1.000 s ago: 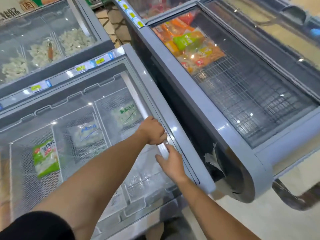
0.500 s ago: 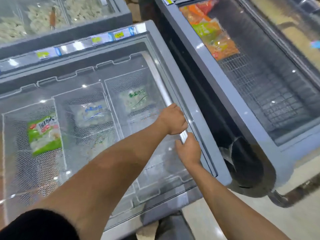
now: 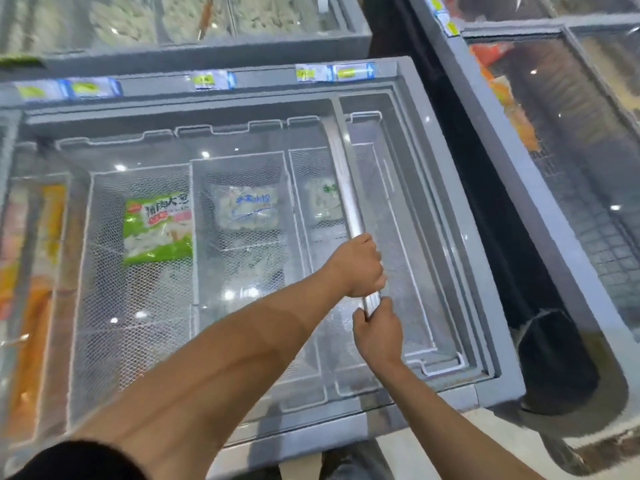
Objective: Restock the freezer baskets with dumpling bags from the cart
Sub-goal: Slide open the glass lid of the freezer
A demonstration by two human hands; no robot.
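A grey chest freezer [image 3: 446, 161] lies below me with white wire baskets [image 3: 138, 306] under its sliding glass lid. My left hand [image 3: 358, 266] and my right hand [image 3: 377, 332] both grip the lid's silver handle bar [image 3: 343, 178], left above right. The lid sits part way to the left, so a strip of the rightmost basket [image 3: 405, 271] is uncovered. Under the glass lie a green dumpling bag [image 3: 157, 228], a clear bag with blue print [image 3: 247, 209] and a pale bag [image 3: 320, 199] half hidden by the handle. No cart is in view.
Another freezer [image 3: 561, 216] stands to the right across a dark gap, holding orange packets [image 3: 498, 88] and a wire floor. A freezer with loose dumplings [image 3: 194, 19] is behind. Price tags [image 3: 332, 71] line the far rim. Orange goods [image 3: 31, 306] lie at the left.
The lid handle has moved left with both hands on it, opening a gap over the rightmost basket. My view has tilted down and shifted left.
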